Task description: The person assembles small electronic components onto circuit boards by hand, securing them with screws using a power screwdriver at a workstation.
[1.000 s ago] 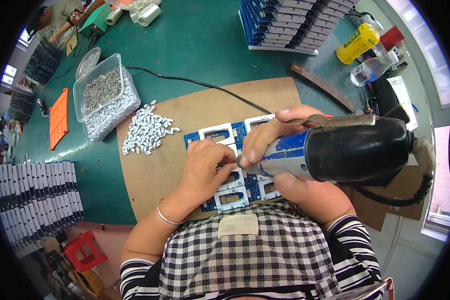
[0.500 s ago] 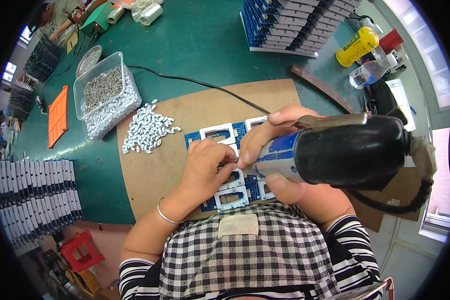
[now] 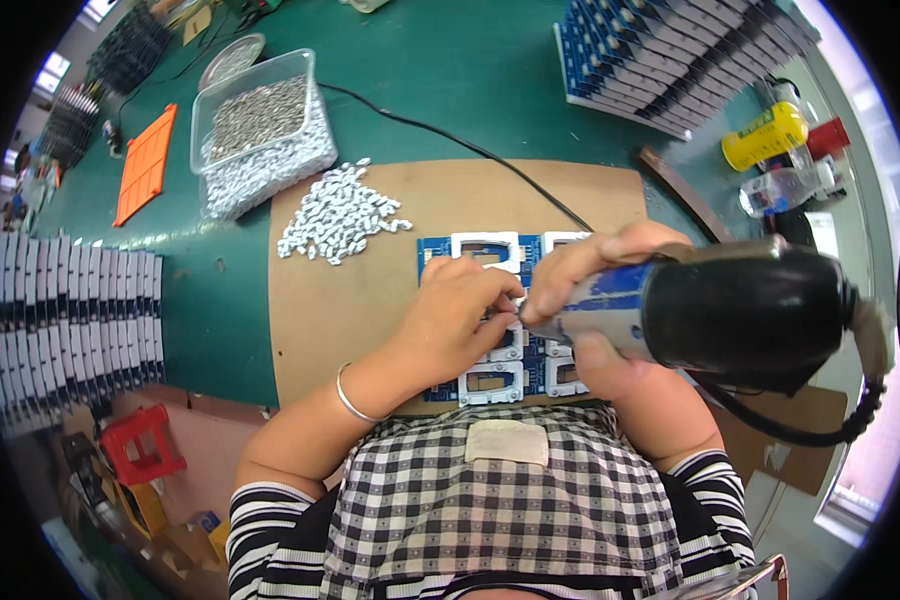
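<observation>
My right hand (image 3: 570, 275) is wrapped round an electric screwdriver (image 3: 740, 305) with a black rear body and a worn blue-and-silver front, held nearly level. Its tip points left, toward the fingers of my left hand (image 3: 455, 315). Those fingers are pinched together right at the tip; whatever is between them is too small or hidden to make out. Beneath both hands lies a blue circuit board (image 3: 435, 246) carrying several white plastic frames (image 3: 485, 239), partly covered by my fingers. The board rests on a brown work mat (image 3: 340, 320).
A heap of small white parts (image 3: 342, 215) lies beside a clear tub (image 3: 312, 110) holding metal and white pieces. Stacked boards stand at left (image 3: 70, 345) and back right (image 3: 660, 70). A black cable (image 3: 460, 143) crosses the green table; bottles (image 3: 767, 137) stand at right.
The whole view has shifted, so the table and hands appear farther right and higher. Both hands keep nearly the same grip and place over the board.
</observation>
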Available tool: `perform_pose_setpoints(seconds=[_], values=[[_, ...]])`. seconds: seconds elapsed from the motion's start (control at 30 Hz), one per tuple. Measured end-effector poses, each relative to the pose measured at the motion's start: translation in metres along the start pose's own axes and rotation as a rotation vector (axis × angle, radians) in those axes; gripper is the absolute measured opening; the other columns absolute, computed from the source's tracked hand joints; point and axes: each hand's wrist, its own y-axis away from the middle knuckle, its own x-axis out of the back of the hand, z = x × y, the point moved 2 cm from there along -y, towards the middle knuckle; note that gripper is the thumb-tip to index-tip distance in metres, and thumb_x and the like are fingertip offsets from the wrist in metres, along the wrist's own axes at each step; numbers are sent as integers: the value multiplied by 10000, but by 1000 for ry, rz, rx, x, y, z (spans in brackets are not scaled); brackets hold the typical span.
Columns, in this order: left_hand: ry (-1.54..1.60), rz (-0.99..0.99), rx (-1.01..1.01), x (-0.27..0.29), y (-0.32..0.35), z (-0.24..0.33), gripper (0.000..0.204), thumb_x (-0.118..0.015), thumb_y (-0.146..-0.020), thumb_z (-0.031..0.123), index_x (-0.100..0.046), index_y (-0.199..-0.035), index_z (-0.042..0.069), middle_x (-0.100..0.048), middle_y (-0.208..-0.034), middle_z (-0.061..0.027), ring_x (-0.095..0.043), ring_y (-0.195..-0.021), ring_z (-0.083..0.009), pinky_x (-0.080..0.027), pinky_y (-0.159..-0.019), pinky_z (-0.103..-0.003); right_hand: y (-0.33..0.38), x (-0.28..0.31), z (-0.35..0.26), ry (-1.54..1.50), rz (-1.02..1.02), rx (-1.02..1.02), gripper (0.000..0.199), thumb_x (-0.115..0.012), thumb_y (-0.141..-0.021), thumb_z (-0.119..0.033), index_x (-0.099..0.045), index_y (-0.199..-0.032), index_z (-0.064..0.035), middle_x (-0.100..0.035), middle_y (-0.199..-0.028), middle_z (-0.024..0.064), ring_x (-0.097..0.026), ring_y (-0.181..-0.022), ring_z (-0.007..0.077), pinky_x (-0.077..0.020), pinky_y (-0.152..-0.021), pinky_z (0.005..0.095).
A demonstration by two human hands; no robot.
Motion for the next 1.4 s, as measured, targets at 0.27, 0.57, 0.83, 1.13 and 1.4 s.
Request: perform_pose_setpoints(seconds=[0.27,0.57,0.83,1.13,1.4], values=[[42,18,18,-2,2,-4,294,-665,-719,20,-613,-991,118,-634,-800,20,-555,-847,-200,-355,-820,-369,16,-1,-5,-49,74,268,625,-651,-809,-52,-265,-1300,-52,-588,-880,167,-606,-811,265,-505,-756,394],[33,11,-6,-4,5,-6,327,-656,-727,15,-597,-1037,101,-653,-801,9,-523,-866,-216,-346,-841,-368,17,-5,-8,75,27,328,646,-634,-809,-40,-232,-1314,-60,-594,-895,178,-613,-778,286,-492,-751,430],[55,32,-27,-4,3,-5,324,-645,-725,16,-601,-1035,98,-624,-785,-11,-495,-884,-233,-356,-831,-372,10,-8,-13,78,-23,244,638,-673,-765,4,-311,-1284,-75,-591,-898,172,-606,-825,274,-477,-800,432],[91,41,-3,1,7,-6,320,-603,-729,-5,-602,-1026,114,-613,-811,2,-512,-885,-232,-349,-819,-394,-12,-8,2,184,-131,63,538,-707,-829,-182,-313,-1188,-107,-589,-820,115,-609,-731,230,-507,-707,368],[18,107,-15,11,4,1,243,-600,-733,37,-631,-971,75,-628,-835,-54,-530,-895,-274,-379,-808,-396,-18,8,20,-306,311,71,603,-636,-785,-346,-353,-1231,-55,-545,-716,110,-555,-574,225,-476,-577,362]])
